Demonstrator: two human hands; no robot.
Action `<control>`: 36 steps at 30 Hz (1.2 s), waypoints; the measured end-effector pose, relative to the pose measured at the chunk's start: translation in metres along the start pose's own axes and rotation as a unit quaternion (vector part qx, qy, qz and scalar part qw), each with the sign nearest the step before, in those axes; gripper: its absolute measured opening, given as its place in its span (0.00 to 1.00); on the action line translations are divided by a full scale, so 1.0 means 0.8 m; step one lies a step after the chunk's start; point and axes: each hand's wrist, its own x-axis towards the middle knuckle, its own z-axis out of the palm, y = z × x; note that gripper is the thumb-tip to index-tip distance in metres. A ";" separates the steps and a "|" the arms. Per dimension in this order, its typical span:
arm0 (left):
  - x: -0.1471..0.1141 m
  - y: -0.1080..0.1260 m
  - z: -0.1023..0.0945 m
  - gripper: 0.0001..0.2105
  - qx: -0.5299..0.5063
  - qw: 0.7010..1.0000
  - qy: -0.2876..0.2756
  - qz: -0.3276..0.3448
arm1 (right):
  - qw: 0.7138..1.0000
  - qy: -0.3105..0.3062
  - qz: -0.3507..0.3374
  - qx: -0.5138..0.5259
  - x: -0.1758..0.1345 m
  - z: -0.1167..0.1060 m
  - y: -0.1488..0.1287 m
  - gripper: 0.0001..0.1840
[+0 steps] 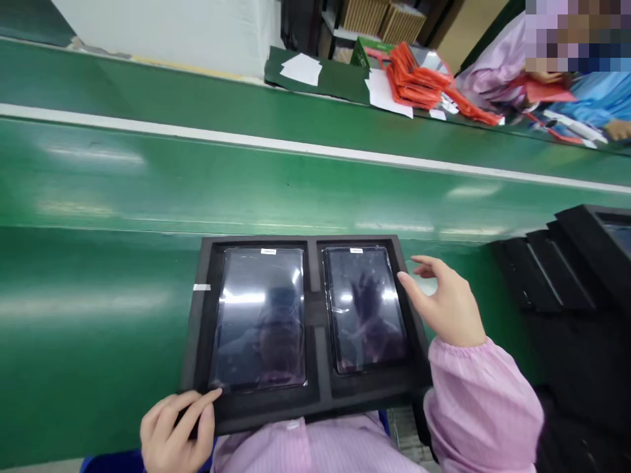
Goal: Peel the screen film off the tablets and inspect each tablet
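Black foam tray (276, 414) is right in front of me on the green bench (98, 355), its near side close against my shirt, long side running L to R. Two tablets in it, one per recess: L tablet (259, 328) and R tablet (367, 315), w/ the foam divider (323, 358) btwn them. Both are screen up, long axis pointing away from me, a small white label at each far end.

My R hand (446, 302) is at the tray's R wall — open, fingers loosely bent, nothing in it. Thumb tip's by the upper R edge of the R tablet; can't tell if it's touching. So that tablet lies just L of my R hand, which is def. the nearer one, alongside its long edge.

My L hand (177, 430) is at the tray's near L corner, fingers curled, index tip close to the L tablet's near L corner. Can't tell if it's gripping the foam or just resting.

R of the tray: a pile of black trays (582, 355). Beyond it, across the bench — orange-red pouches (417, 79) + a co-worker's pink sleeve (497, 66).
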 end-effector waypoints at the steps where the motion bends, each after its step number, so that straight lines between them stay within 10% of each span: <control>1: 0.011 0.009 -0.005 0.30 0.020 1.000 0.002 0.003 | 0.999 -0.006 0.032 -0.028 -0.010 0.006 0.024 0.31; 6: 0.066 0.056 -0.012 0.12 0.000 0.998 -0.008 0.056 | 0.993 -0.076 0.082 0.047 -0.069 0.054 0.099 0.34; 13: 0.108 0.147 0.042 0.13 -0.125 0.964 -0.209 0.108 | 0.991 -0.051 0.053 0.109 -0.109 0.082 0.101 0.28; 21: 0.103 0.175 0.071 0.20 -0.103 0.954 -0.253 0.124 | 0.984 -0.075 0.000 0.159 -0.133 0.082 0.106 0.27; 26: 0.099 0.173 0.080 0.19 -0.103 0.955 -0.248 0.128 | 0.995 -0.049 -0.029 0.080 -0.080 0.088 0.087 0.34; 36: 0.093 0.169 0.079 0.34 -0.063 0.965 -0.255 0.019 | 0.991 -0.043 -0.082 0.101 0.051 0.120 0.055 0.10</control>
